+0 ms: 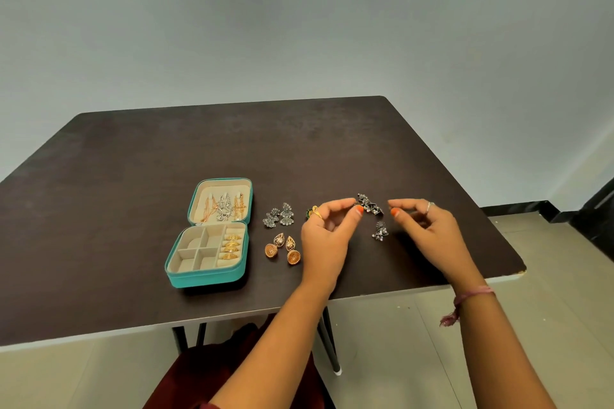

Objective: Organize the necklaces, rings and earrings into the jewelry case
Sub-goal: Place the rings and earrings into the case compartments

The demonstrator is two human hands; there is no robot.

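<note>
- The teal jewelry case [206, 272] lies open left of centre on the dark counter [133, 209]; necklaces [223, 206] hang in its lid and gold rings [231, 246] fill the roll slots, so those look done.
- Its divided compartments look bare; the earrings are still outside.
- Silver fan earrings [279, 215] and rose-gold jhumkas [283, 248] lie just right of the case.
- A dark beaded earring [369, 204] sits between the hands, its mate [380, 230] just below.
- Left hand [327, 236] and right hand [428, 229]: fingers loosely curled, tips near the earring; whether either is gripping it, I cannot tell.
</note>
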